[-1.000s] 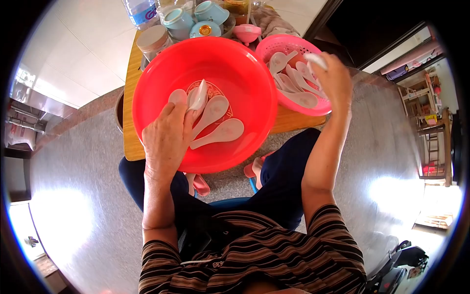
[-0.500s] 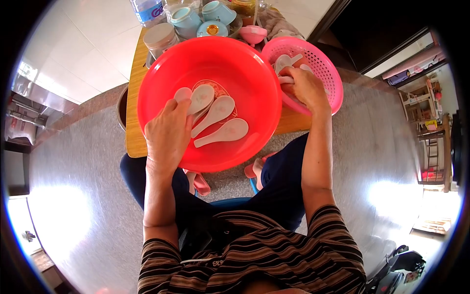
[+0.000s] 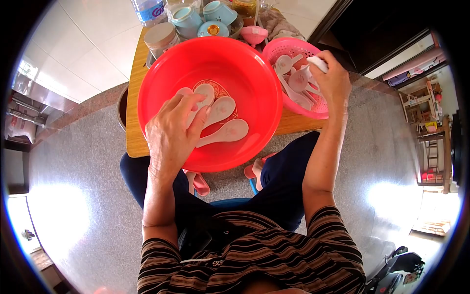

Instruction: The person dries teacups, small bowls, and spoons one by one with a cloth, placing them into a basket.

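A large red basin (image 3: 249,78) holds several white spoons, among them one (image 3: 230,131) lying nearest its front. My left hand (image 3: 174,128) is over the basin's left part, thumb and fingers apart, close above the spoon handles and partly hiding them. To the right, a pink perforated basket (image 3: 320,111) contains several more white spoons, one (image 3: 284,63) at its left side. My right hand (image 3: 334,81) is raised at the basket's right edge, its fingers closed on a white spoon (image 3: 318,63), seen only in part.
Both containers stand on a wooden table (image 3: 137,117). Behind them are a lidded jar (image 3: 160,38), light blue cups (image 3: 186,20), a blue lid (image 3: 213,29), a small pink item (image 3: 253,34), a plastic bottle (image 3: 148,11) and a grey-brown cloth (image 3: 279,23).
My right hand has lifted out of the basket and moved right with a white spoon. My left hand's fingers have spread and moved slightly right over the basin's spoons.
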{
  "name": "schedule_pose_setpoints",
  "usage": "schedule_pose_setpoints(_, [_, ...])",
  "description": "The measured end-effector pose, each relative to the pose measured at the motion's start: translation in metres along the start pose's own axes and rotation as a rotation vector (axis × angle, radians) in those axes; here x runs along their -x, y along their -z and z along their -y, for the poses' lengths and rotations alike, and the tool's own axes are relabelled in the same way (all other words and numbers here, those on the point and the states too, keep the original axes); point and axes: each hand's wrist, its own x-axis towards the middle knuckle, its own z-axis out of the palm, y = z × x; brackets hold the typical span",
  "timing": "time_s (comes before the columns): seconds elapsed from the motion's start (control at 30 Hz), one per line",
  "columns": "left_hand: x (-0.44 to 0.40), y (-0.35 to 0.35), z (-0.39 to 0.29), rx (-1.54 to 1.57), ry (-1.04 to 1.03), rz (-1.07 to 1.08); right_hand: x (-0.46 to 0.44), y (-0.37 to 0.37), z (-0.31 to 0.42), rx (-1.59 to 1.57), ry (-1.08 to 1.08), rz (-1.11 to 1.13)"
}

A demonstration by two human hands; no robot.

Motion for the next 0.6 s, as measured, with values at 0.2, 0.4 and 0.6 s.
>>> schedule_pose_setpoints(0.2, [0.007, -0.005, -0.001, 0.371, 0.066, 0.112, 0.006, 0.011, 0.016, -0.299, 0.331, -0.482])
schedule_pose_setpoints(0.4, [0.007, 0.010, -0.020, 0.948, 0.279, 0.463, 0.053, 0.011, 0.080, -0.535, 0.896, -0.532])
schedule_pose_setpoints(0.6, [0.012, 0.003, -0.027, 1.577, 0.449, 0.265, 0.102, -0.023, 0.130, -0.362, 1.238, -0.434])
